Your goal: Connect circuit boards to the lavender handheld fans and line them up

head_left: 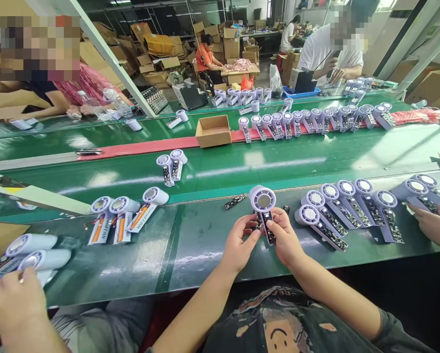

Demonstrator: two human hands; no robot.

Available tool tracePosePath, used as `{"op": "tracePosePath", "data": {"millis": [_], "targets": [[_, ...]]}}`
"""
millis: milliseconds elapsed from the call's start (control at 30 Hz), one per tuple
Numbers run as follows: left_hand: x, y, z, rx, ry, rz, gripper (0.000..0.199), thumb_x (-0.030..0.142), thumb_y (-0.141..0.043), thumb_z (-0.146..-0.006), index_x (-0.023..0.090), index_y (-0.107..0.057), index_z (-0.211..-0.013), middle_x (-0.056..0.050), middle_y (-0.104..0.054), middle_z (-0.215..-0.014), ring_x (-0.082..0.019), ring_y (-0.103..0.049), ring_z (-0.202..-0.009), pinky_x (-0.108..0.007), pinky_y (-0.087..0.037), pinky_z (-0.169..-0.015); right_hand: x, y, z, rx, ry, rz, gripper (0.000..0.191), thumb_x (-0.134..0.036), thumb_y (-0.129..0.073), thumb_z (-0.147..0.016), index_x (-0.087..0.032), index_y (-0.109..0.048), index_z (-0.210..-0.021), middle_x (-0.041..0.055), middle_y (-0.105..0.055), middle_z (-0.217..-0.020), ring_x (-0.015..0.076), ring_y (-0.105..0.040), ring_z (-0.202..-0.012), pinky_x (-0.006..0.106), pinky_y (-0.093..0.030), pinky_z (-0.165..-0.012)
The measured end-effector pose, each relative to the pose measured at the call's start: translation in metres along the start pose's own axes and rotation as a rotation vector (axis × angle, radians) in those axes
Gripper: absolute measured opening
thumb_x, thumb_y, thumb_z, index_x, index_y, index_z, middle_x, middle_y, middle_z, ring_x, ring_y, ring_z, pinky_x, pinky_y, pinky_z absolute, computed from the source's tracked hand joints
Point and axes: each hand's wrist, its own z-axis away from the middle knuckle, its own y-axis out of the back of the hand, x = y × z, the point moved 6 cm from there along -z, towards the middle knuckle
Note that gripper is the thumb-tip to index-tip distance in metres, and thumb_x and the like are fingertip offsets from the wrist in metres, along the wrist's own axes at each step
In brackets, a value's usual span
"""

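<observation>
Left hand [239,243] and right hand [285,236] are clasping a handheld fan [263,199] by its bare circuit-board handle [268,228] above the green surface [198,250], with matching fans [310,214] lying to the right.

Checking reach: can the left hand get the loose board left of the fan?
Probably yes: that board lies just past the left hand, nothing between them, though the hand holds the fan.

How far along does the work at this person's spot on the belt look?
Done-looking: a row of pale handheld fans with circuit boards in their handles lies to the right. In hand: the left hand and right hand hold one fan. Left: a loose circuit board lies on the green belt.
</observation>
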Motion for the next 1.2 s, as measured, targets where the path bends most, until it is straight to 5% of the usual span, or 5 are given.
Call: {"op": "tracePosePath", "data": {"millis": [167,333,533,933,1200], "targets": [[0.001,0.003,0.000,-0.039,-0.227,-0.480,0.029,0.025,-0.055,-0.086,0.021,-0.063,-0.113,-0.009,-0.067,-0.115,-0.023,-0.063,-0.106,-0.042,-0.051,-0.095,-0.008,0.017,0.006,0.095,0.008,-0.027,0.036,-0.036,-0.074,-0.067,-0.027,-0.053,-0.096,-0.0049,-0.057,-0.079,0.0118,-0.050,-0.066,0.027,-0.044,-0.067],[0.009,-0.052,-0.007,-0.371,-0.527,-0.992,0.038,0.033,-0.057,-0.089,0.024,-0.060,-0.126,-0.010,-0.061,-0.135,-0.030,-0.048,-0.133,-0.054,-0.036,-0.113,-0.026,0.054,0.028,0.219,0.071,0.010,0.039,-0.039,-0.072,-0.069,-0.028,-0.051,-0.099,-0.0047,-0.056,-0.079,0.0129,-0.054,-0.066,0.030,-0.045,-0.067],[-0.011,-0.098,-0.031,-0.533,-0.470,-1.259,0.069,0.063,-0.055,-0.085,0.026,-0.048,-0.143,-0.009,-0.040,-0.156,-0.036,-0.030,-0.146,-0.062,-0.021,-0.119,-0.035,0.082,0.054,0.303,0.073,0.072,0.038,-0.042,-0.072,-0.070,-0.027,-0.052,-0.099,-0.0042,-0.057,-0.077,0.0130,-0.054,-0.065,0.030,-0.044,-0.066],[-0.017,0.008,-0.001,-0.196,-0.248,-1.452,0.052,0.045,-0.055,-0.090,0.024,-0.054,-0.137,-0.009,-0.040,-0.156,-0.033,-0.042,-0.140,-0.059,-0.029,-0.116,-0.011,0.076,0.041,0.226,-0.227,0.167,0.037,-0.044,-0.070,-0.064,-0.024,-0.051,-0.089,-0.0070,-0.052,-0.071,0.0090,-0.049,-0.056,0.024,-0.037,-0.054],[-0.032,0.023,0.003,-0.170,-0.326,-1.503,0.052,0.046,-0.049,-0.093,0.023,-0.054,-0.138,-0.011,-0.040,-0.156,-0.034,-0.043,-0.138,-0.060,-0.030,-0.114,-0.010,0.067,0.030,0.250,-0.224,0.153,0.029,-0.041,-0.065,-0.064,-0.023,-0.052,-0.082,-0.0069,-0.051,-0.072,0.0084,-0.045,-0.059,0.023,-0.035,-0.056]]}}
